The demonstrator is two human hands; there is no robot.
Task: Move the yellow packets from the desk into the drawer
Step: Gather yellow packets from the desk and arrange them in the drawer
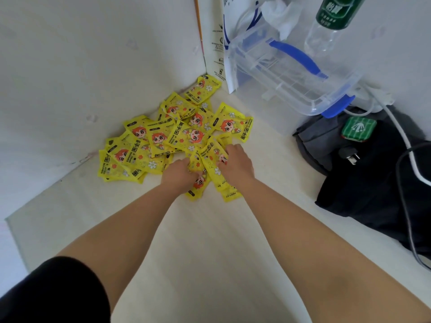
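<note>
Several yellow packets [163, 136] with an orange-haired cartoon figure lie heaped in the far corner of the cream desk [210, 241]. Both my arms reach out to the near edge of the heap. My left hand [180, 174] is closed on a few packets at the heap's front. My right hand [235, 163] presses and grips the packets [213, 167] just beside it, fingers curled over them. Two or three packets stick out under my wrists toward me. No drawer is in view.
A clear plastic box with blue handle and clips [293, 73] stands at the back right, a green-labelled bottle [331, 22] behind it. A dark bag [373, 178] with a green tin [359, 129], a plug and cables lies on the right. White walls close the corner.
</note>
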